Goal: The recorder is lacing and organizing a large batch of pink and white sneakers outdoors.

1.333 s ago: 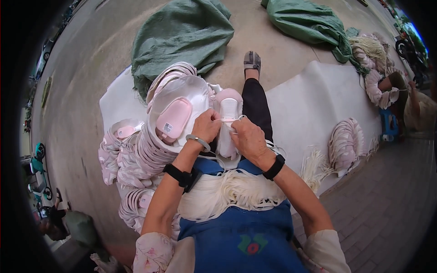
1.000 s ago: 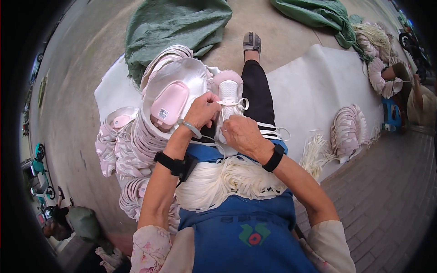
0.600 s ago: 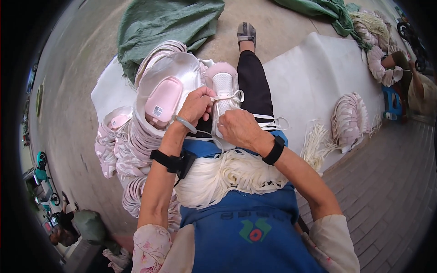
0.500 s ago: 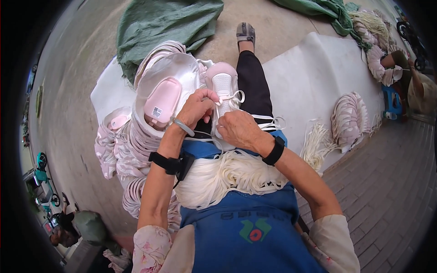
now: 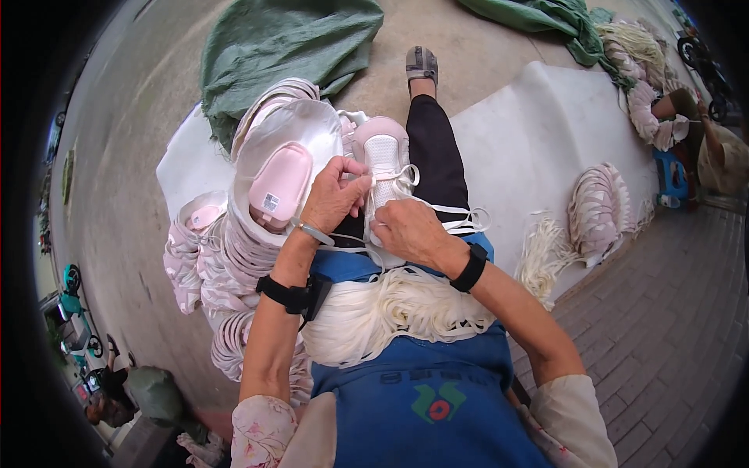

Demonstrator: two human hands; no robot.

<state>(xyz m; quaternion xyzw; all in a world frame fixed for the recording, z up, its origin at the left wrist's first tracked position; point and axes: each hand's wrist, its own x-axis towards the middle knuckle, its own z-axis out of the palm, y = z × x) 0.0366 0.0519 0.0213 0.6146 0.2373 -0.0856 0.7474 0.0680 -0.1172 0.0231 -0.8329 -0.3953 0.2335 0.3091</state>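
Observation:
A pink and white shoe upper (image 5: 382, 148) lies across my lap, toe pointing away from me. A white shoelace (image 5: 409, 175) loops out at its right side and crosses its tongue. At the upper's left edge, the thumb and fingertips of my left hand (image 5: 335, 199) pinch the lace. My right hand (image 5: 413, 230) lies over the near part of the upper with its fingers curled; what its fingertips hold is hidden beneath them. A thick bundle of cream-white laces (image 5: 390, 308) rests on my blue apron (image 5: 421, 374), nearer my body.
Stacked pink and white uppers (image 5: 257, 242) stand left of my hands. A green sack (image 5: 289, 54) lies beyond them. On the white sheet (image 5: 523, 140) at right are another stack of uppers (image 5: 599, 207) and loose laces (image 5: 544, 257). Another person (image 5: 718, 156) sits at far right.
The view has shifted slightly, so the scene sits a little lower. My left hand stays at the upper's edge and my right hand stays over its near part, with only small finger movements.

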